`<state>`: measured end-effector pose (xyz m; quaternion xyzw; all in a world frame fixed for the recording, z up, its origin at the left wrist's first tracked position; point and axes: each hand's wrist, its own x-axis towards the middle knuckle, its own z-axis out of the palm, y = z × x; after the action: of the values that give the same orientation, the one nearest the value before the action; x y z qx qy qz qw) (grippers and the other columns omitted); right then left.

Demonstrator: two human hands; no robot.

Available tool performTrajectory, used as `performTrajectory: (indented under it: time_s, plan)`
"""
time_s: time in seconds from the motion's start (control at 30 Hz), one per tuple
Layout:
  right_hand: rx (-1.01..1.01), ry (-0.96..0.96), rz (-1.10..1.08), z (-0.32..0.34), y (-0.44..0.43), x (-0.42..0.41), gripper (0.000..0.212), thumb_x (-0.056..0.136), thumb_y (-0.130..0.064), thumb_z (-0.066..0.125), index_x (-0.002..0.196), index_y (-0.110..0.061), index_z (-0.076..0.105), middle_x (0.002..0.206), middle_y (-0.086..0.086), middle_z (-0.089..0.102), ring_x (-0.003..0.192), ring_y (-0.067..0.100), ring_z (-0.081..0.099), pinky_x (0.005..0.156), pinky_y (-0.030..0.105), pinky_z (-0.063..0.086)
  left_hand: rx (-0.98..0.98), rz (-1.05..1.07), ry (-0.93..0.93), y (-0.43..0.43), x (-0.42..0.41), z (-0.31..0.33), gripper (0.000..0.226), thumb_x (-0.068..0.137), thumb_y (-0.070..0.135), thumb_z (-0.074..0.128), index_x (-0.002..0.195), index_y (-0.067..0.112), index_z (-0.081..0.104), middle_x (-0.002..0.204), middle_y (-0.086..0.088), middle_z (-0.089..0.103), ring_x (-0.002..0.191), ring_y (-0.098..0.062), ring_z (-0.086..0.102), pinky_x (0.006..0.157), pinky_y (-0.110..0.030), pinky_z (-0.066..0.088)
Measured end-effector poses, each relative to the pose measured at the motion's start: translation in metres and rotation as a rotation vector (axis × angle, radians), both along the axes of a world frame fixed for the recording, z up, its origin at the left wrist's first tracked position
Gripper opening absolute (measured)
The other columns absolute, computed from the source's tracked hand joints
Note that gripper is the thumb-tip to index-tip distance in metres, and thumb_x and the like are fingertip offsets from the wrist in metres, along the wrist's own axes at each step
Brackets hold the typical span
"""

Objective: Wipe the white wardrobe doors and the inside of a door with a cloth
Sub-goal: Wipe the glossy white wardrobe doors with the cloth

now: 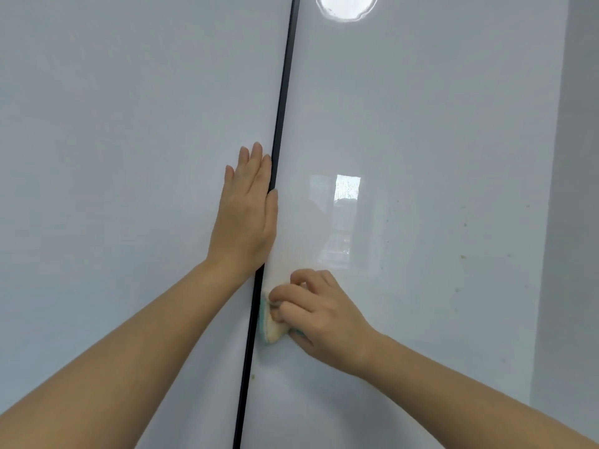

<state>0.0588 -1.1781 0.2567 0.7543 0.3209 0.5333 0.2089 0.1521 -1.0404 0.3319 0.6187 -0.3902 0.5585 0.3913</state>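
Forearms: left forearm (146, 335) and right forearm (453, 377), both bare, reach from the near edge and converge on the seam.
left hand (246, 212): lies flat on the left door (113, 124), fingers straight and together, holding nothing. Its thumb side runs along the seam, the thumb tip crossing the black strip. It is probably bracing the door so it does not shift under the rubbing.
right hand (319, 309): fingers are curled and knuckles raised, pinching the cloth against the right door (421, 124), with the thumb under the wad.
cloth (270, 325): bunched small, cream with a blue-green edge. It is pressed on the right door's left edge, touching the seam, lower than the left hand. Bunching likely puts the pressure on a narrow strip.
seam (282, 108): a black line between the two closed doors.
gloss: the right door mirrors a round lamp (346, 4) at the top and a window (346, 189) just above the right hand.
specks (463, 256): small greenish-brown marks scattered right of the hand, well apart from the cloth. One more sits beside the seam below it.
wall (577, 157): a grey strip at the far right.
step: edge wiping, I judge. The specks are not yet reached, and the inside of a door is not begun.
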Motion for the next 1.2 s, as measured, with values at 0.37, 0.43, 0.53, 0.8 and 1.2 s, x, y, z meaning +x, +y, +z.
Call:
performTrajectory:
  time_s: [0.37, 0.43, 0.53, 0.8, 1.2]
  plan:
    - [0.761, -0.388, -0.109, 0.176, -0.046, -0.036, 0.022, 0.072, -0.007, 0.054, 0.093, -0.014, 0.059, 0.111, -0.003, 0.059, 0.103, 0.026, 0.046, 0.074, 0.032, 0.025, -0.030, 0.155, -0.055, -0.010, 0.006, -0.004, 0.056, 0.099, 0.018, 0.022, 0.151, -0.003, 0.023, 0.161, -0.015, 0.016, 0.150, -0.029, 0.009, 0.122, -0.041, 0.003]
    - [0.639, -0.381, -0.125, 0.155, -0.044, -0.031, 0.024, 0.069, -0.008, 0.054, 0.092, -0.012, 0.060, 0.110, 0.000, 0.061, 0.101, 0.030, 0.048, 0.076, 0.036, 0.031, -0.046, 0.157, -0.037, -0.013, 0.005, -0.004, 0.054, 0.099, 0.014, 0.024, 0.151, -0.003, 0.022, 0.162, -0.014, 0.014, 0.151, -0.028, 0.008, 0.122, -0.040, 0.001]
    - [0.244, -0.220, -0.108, 0.074, -0.042, -0.028, 0.022, 0.070, -0.008, 0.058, 0.090, -0.017, 0.059, 0.107, 0.003, 0.065, 0.094, 0.033, 0.056, 0.077, 0.043, 0.040, -0.097, 0.167, 0.002, -0.020, 0.001, -0.005, 0.055, 0.098, 0.009, 0.025, 0.151, -0.001, 0.022, 0.162, -0.013, 0.014, 0.151, -0.026, 0.008, 0.122, -0.039, -0.001]
    - [0.061, -0.107, -0.201, 0.058, -0.063, -0.042, 0.022, 0.072, -0.014, 0.058, 0.092, -0.022, 0.057, 0.111, -0.001, 0.065, 0.099, 0.028, 0.054, 0.075, 0.038, 0.039, -0.116, 0.255, -0.014, -0.023, 0.003, -0.008, 0.055, 0.098, 0.015, 0.019, 0.152, 0.000, 0.022, 0.161, -0.013, 0.019, 0.150, -0.026, 0.013, 0.122, -0.043, 0.006]
    - [0.110, -0.182, -0.200, 0.042, -0.086, -0.059, 0.020, 0.072, -0.006, 0.063, 0.090, -0.016, 0.060, 0.109, 0.005, 0.065, 0.095, 0.034, 0.056, 0.078, 0.042, 0.042, -0.133, 0.261, 0.004, -0.026, 0.003, -0.009, 0.054, 0.099, 0.011, 0.021, 0.152, 0.000, 0.022, 0.161, -0.013, 0.019, 0.150, -0.025, 0.013, 0.123, -0.044, 0.007]
